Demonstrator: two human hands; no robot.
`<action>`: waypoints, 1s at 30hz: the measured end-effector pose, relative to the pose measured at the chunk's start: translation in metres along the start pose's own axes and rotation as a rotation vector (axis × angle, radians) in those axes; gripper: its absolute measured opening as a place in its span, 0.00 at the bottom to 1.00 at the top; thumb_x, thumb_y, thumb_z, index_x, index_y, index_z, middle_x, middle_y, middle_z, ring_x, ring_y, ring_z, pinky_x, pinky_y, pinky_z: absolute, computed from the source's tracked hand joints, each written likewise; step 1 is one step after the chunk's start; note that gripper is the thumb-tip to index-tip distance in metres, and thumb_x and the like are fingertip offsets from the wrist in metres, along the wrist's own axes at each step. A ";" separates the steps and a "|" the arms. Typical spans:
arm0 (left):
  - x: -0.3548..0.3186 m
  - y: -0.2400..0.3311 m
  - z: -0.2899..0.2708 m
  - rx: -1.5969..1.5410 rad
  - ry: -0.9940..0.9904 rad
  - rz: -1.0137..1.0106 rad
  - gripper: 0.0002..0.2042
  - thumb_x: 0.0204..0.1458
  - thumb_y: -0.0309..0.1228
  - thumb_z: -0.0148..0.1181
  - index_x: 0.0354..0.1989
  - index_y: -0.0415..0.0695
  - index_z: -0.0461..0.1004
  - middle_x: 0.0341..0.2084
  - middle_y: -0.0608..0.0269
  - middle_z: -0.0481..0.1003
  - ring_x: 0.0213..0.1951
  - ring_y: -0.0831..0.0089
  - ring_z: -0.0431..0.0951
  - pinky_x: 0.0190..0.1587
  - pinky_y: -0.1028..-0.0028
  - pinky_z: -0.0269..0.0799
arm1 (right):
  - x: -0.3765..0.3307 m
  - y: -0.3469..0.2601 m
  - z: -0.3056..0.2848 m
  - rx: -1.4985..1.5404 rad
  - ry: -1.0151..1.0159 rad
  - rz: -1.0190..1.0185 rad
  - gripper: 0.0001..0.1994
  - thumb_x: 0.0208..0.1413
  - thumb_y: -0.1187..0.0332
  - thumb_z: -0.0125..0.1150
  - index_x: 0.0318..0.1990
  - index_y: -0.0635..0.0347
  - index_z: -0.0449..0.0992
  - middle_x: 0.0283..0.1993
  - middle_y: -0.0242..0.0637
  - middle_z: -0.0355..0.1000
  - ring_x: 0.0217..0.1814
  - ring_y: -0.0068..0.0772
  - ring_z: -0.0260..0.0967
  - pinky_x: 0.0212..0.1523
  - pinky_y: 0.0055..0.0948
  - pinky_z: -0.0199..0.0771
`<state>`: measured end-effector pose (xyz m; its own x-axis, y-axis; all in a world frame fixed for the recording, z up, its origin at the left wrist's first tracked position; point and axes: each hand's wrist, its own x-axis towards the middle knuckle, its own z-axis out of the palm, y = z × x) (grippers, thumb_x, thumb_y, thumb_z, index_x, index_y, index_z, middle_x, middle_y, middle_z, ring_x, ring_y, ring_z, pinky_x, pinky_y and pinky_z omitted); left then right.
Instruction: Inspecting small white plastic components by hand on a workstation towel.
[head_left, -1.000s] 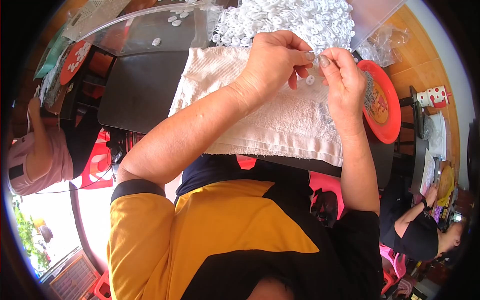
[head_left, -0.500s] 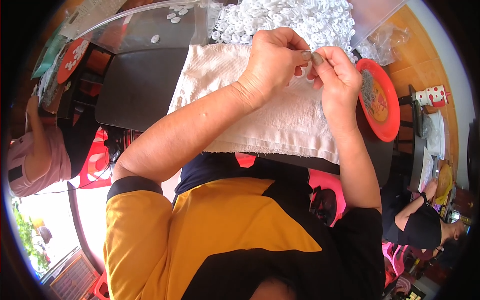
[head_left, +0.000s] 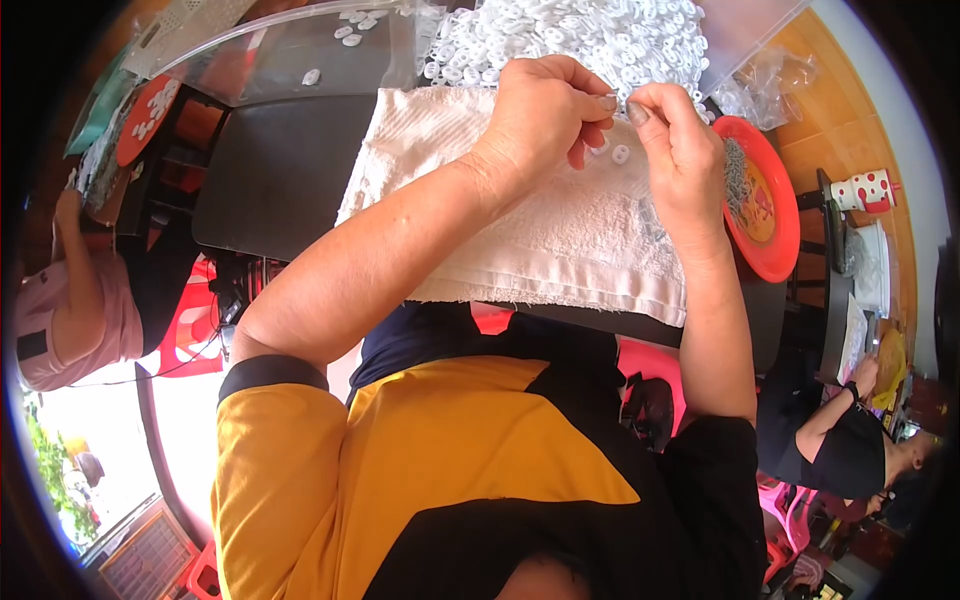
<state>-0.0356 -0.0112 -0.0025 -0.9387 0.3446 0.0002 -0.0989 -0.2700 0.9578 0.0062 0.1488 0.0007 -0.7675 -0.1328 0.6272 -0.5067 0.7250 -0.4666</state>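
Note:
My left hand (head_left: 545, 115) and my right hand (head_left: 683, 150) hover over the far right of a cream towel (head_left: 440, 240). Each pinches with thumb and forefinger, the fingertips a small gap apart. Whatever they hold is too small to make out. Below the fingertips a small white oval plastic piece (head_left: 621, 154) lies on the towel, with another partly behind my left fingers. Beyond my hands spreads a big heap of similar white pieces (head_left: 570, 35). Right of my right hand, a red plate (head_left: 785, 220) carries a pile of small grey metal bits (head_left: 737, 175).
A clear plastic bin wall (head_left: 290, 55) stands at the back left, with a few white pieces near it. A crumpled clear bag (head_left: 770, 90) lies at the back right. Other people sit left (head_left: 85, 310) and right (head_left: 840, 445). A dotted cup (head_left: 862, 191) is far right.
My fingertips have drawn slightly apart, and my left fingers have shifted a little left. White pieces on the towel between my hands show more clearly.

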 end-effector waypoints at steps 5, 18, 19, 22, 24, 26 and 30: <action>-0.001 -0.001 0.001 0.000 -0.006 -0.002 0.04 0.50 0.21 0.59 0.32 0.31 0.74 0.22 0.54 0.76 0.19 0.76 0.74 0.15 0.78 0.66 | -0.001 0.000 0.003 -0.004 -0.015 0.007 0.04 0.61 0.73 0.56 0.38 0.65 0.71 0.28 0.31 0.70 0.30 0.20 0.67 0.31 0.21 0.67; 0.009 0.001 -0.005 0.067 0.045 0.070 0.05 0.49 0.22 0.61 0.31 0.32 0.75 0.19 0.60 0.74 0.18 0.78 0.72 0.15 0.77 0.64 | 0.009 0.003 0.002 0.314 -0.084 0.370 0.05 0.60 0.71 0.56 0.35 0.63 0.74 0.24 0.30 0.70 0.26 0.18 0.66 0.28 0.22 0.65; 0.010 0.002 -0.005 0.045 0.059 0.048 0.05 0.49 0.22 0.61 0.31 0.32 0.74 0.20 0.59 0.74 0.18 0.77 0.72 0.15 0.77 0.65 | 0.009 0.010 -0.004 0.128 -0.136 0.281 0.06 0.60 0.69 0.56 0.35 0.62 0.75 0.26 0.27 0.71 0.28 0.17 0.67 0.30 0.20 0.65; 0.018 -0.004 -0.012 -0.098 0.108 0.004 0.04 0.47 0.19 0.58 0.29 0.30 0.74 0.19 0.55 0.74 0.16 0.73 0.71 0.13 0.74 0.65 | 0.003 0.016 -0.005 -0.220 -0.178 0.005 0.04 0.54 0.74 0.56 0.35 0.59 0.77 0.30 0.34 0.73 0.32 0.31 0.72 0.35 0.29 0.71; 0.020 -0.008 -0.014 -0.103 0.105 0.001 0.04 0.47 0.19 0.58 0.29 0.30 0.74 0.19 0.55 0.74 0.16 0.72 0.72 0.13 0.74 0.65 | 0.003 0.014 -0.003 -0.325 -0.247 -0.049 0.06 0.51 0.75 0.56 0.35 0.58 0.77 0.31 0.36 0.73 0.34 0.37 0.73 0.36 0.33 0.72; 0.019 -0.007 -0.013 -0.110 0.094 -0.006 0.04 0.47 0.18 0.57 0.29 0.29 0.74 0.19 0.54 0.74 0.17 0.71 0.72 0.13 0.73 0.65 | 0.001 0.014 0.001 -0.390 -0.309 -0.169 0.06 0.49 0.76 0.56 0.34 0.57 0.77 0.32 0.36 0.72 0.36 0.44 0.72 0.38 0.37 0.72; 0.015 -0.005 -0.014 -0.108 0.028 -0.026 0.07 0.49 0.23 0.60 0.33 0.31 0.74 0.22 0.57 0.74 0.21 0.72 0.73 0.20 0.74 0.67 | 0.002 0.010 -0.001 -0.401 -0.319 -0.209 0.06 0.49 0.75 0.56 0.34 0.57 0.77 0.30 0.37 0.71 0.36 0.44 0.71 0.39 0.38 0.71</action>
<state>-0.0541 -0.0175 -0.0109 -0.9440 0.3282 -0.0336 -0.1570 -0.3573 0.9207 0.0000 0.1568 -0.0025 -0.7793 -0.4544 0.4316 -0.5195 0.8535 -0.0393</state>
